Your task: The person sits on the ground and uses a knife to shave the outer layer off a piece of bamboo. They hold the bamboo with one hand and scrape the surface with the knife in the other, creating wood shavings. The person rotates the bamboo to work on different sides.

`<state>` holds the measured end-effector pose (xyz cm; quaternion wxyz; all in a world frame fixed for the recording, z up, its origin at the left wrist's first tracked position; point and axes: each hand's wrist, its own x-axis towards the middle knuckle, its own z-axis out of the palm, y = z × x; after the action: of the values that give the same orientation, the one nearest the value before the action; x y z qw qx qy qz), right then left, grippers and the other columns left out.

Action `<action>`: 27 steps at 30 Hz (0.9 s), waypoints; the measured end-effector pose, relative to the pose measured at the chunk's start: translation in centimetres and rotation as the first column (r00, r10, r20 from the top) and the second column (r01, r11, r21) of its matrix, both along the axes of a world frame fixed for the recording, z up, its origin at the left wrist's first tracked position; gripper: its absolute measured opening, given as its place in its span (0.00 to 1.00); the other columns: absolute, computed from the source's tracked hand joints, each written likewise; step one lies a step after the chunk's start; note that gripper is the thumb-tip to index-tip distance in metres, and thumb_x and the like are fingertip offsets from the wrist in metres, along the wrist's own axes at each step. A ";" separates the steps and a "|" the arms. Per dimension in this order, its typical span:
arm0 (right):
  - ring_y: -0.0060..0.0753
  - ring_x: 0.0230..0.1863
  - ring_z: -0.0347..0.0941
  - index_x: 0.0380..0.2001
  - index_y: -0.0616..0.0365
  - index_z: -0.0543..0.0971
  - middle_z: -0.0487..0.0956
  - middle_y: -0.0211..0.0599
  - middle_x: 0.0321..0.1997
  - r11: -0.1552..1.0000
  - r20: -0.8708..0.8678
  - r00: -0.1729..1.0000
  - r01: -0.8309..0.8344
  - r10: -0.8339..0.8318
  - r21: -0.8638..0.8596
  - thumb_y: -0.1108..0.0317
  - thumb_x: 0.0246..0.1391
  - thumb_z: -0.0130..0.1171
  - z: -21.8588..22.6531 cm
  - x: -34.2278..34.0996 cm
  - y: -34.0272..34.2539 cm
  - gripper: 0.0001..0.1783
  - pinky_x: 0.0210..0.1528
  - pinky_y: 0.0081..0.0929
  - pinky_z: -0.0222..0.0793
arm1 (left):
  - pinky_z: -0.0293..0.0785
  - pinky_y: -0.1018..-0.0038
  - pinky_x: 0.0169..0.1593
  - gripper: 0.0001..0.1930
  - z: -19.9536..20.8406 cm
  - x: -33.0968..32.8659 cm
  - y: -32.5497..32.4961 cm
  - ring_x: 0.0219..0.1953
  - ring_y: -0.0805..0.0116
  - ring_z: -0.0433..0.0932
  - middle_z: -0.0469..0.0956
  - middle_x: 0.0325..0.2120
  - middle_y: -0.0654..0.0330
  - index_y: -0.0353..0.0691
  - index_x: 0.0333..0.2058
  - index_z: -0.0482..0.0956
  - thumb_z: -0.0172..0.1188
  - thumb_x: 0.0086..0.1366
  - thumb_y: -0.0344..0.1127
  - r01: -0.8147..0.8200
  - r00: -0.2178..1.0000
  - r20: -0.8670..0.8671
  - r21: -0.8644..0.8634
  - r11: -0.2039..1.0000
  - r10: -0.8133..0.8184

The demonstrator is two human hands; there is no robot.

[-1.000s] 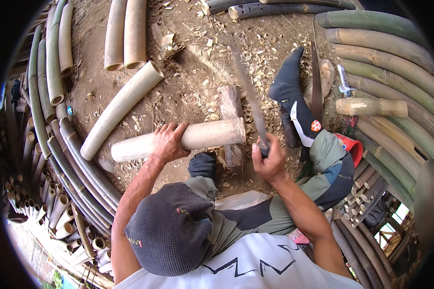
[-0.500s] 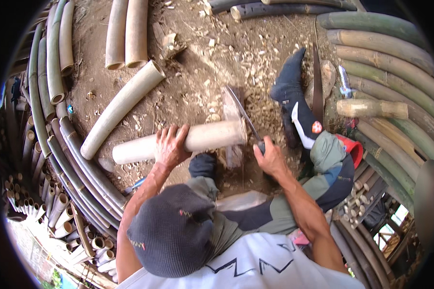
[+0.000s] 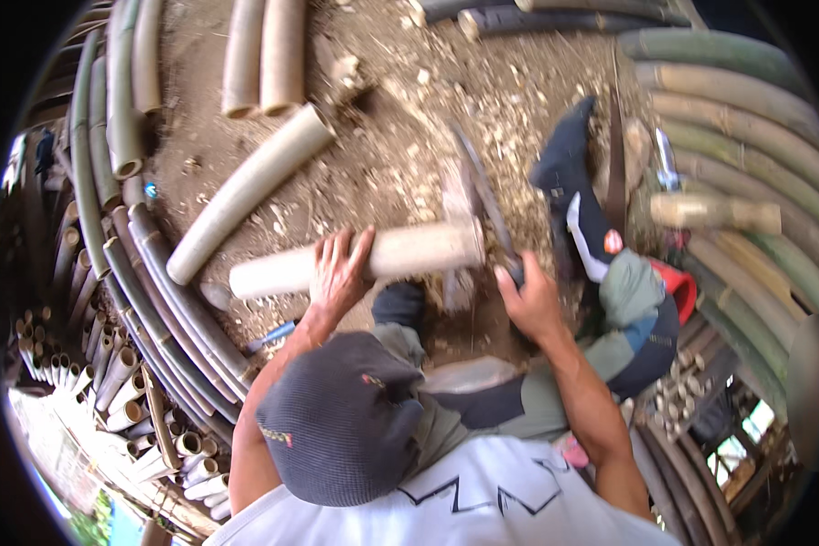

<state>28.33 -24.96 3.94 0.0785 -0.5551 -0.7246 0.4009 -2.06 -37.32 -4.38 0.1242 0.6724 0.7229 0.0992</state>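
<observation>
My left hand (image 3: 340,280) rests over the middle of a pale bamboo section (image 3: 419,251), its fingers curled across the top. The section lies nearly level, its right end on a rough wooden block (image 3: 458,189). My right hand (image 3: 531,302) is closed round the dark handle of a machete (image 3: 486,187). The long blade points up and away, a little slanted to the left, just beyond the bamboo's right end. Motion blurs the blade slightly, and whether it touches the bamboo I cannot tell.
Another bamboo section (image 3: 250,196) lies slantwise at the left. Bamboo poles (image 3: 728,109) are stacked along the right, with a short carved piece (image 3: 714,213) on them. A blue-handled tool (image 3: 273,336) lies by my left forearm. A red container (image 3: 677,289) stands beside my right knee. Wood chips litter the ground.
The whole view has shifted, so the surroundings sit further right and slightly higher. The machete blade has swung a little away from the bamboo's end. My left hand keeps its place on the section.
</observation>
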 end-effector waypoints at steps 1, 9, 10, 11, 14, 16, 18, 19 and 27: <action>0.64 0.35 0.79 0.51 0.63 0.73 0.80 0.60 0.32 0.995 -0.066 0.998 0.020 -0.014 0.095 0.57 0.61 0.60 1.3 0.5 -0.4 0.23 0.37 0.47 0.74 | 0.60 0.52 0.64 0.47 1.2 -0.6 -0.8 0.57 0.50 0.70 0.72 0.51 0.52 0.48 0.61 0.68 0.78 0.38 0.38 -0.052 0.998 0.025 -0.027 0.998 0.053; 0.18 0.16 0.69 0.46 0.67 0.71 0.74 0.28 0.20 0.907 -0.193 0.895 0.362 -0.403 -0.217 0.62 0.65 0.58 -0.4 8.7 -3.1 0.17 0.18 0.20 0.65 | 0.80 0.55 0.53 0.50 3.7 -8.1 -3.5 0.47 0.46 0.82 0.80 0.46 0.43 0.46 0.65 0.64 0.71 0.44 0.58 -0.053 0.892 0.369 -0.490 0.870 0.262; 0.19 0.15 0.69 0.45 0.66 0.71 0.73 0.28 0.20 0.894 -0.213 0.877 0.384 -0.431 -0.230 0.63 0.65 0.58 -0.7 8.6 -3.7 0.16 0.18 0.20 0.64 | 0.80 0.54 0.55 0.54 4.1 -7.4 -2.2 0.48 0.45 0.82 0.79 0.49 0.40 0.43 0.68 0.59 0.72 0.45 0.60 -0.125 0.816 0.411 -0.560 0.819 0.406; 0.19 0.15 0.68 0.44 0.66 0.72 0.73 0.28 0.20 0.879 -0.229 0.855 0.415 -0.465 -0.234 0.63 0.65 0.57 -1.3 8.4 -3.9 0.15 0.17 0.20 0.63 | 0.79 0.53 0.55 0.56 4.0 -6.8 -0.3 0.47 0.44 0.82 0.79 0.50 0.38 0.38 0.69 0.56 0.71 0.48 0.61 -0.177 0.731 0.511 -0.499 0.848 0.453; 0.19 0.15 0.68 0.45 0.65 0.72 0.73 0.29 0.21 0.851 -0.219 0.850 0.390 -0.479 -0.352 0.63 0.65 0.57 -2.6 7.0 -3.9 0.15 0.17 0.20 0.63 | 0.74 0.53 0.59 0.62 4.6 -6.8 6.9 0.56 0.44 0.77 0.73 0.55 0.33 0.32 0.70 0.51 0.72 0.48 0.66 -0.387 0.527 0.596 -0.466 0.796 0.606; 0.20 0.16 0.69 0.41 0.62 0.72 0.73 0.29 0.21 0.882 -0.188 0.891 0.340 -0.412 -0.326 0.61 0.65 0.56 -2.5 6.6 -3.7 0.13 0.17 0.21 0.64 | 0.77 0.54 0.56 0.58 4.3 -7.7 11.8 0.54 0.48 0.77 0.73 0.55 0.33 0.31 0.69 0.54 0.73 0.51 0.63 -0.560 0.546 0.654 -0.179 0.809 0.523; 0.21 0.15 0.69 0.38 0.61 0.72 0.73 0.29 0.21 0.900 -0.159 0.914 0.314 -0.373 -0.303 0.60 0.65 0.57 -2.2 6.5 -3.8 0.13 0.17 0.22 0.64 | 0.81 0.54 0.45 0.41 5.2 -10.2 16.0 0.40 0.51 0.81 0.80 0.41 0.42 0.31 0.63 0.61 0.68 0.60 0.50 -0.698 0.524 0.742 0.092 0.710 0.419; 0.21 0.15 0.69 0.38 0.61 0.72 0.73 0.29 0.21 0.896 -0.130 0.916 0.329 -0.380 -0.299 0.60 0.65 0.57 -2.1 7.1 -4.0 0.13 0.17 0.22 0.64 | 0.79 0.55 0.48 0.36 6.7 -10.9 17.7 0.44 0.53 0.79 0.78 0.43 0.45 0.34 0.60 0.64 0.68 0.60 0.49 -0.734 0.468 0.831 0.174 0.657 0.302; 0.34 0.21 0.77 0.39 0.62 0.74 0.78 0.39 0.24 0.892 -0.112 0.915 0.342 -0.388 -0.294 0.60 0.61 0.62 -2.7 5.3 -3.6 0.15 0.24 0.32 0.70 | 0.68 0.50 0.63 0.45 -0.5 -18.3 10.7 0.57 0.45 0.73 0.72 0.53 0.45 0.45 0.61 0.63 0.77 0.46 0.46 -0.362 0.931 -0.160 -0.330 0.872 0.327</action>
<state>33.65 -28.54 1.23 0.1372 -0.6514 -0.5368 0.5184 -20.37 -26.63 -4.83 0.1876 0.5031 0.8424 -0.0454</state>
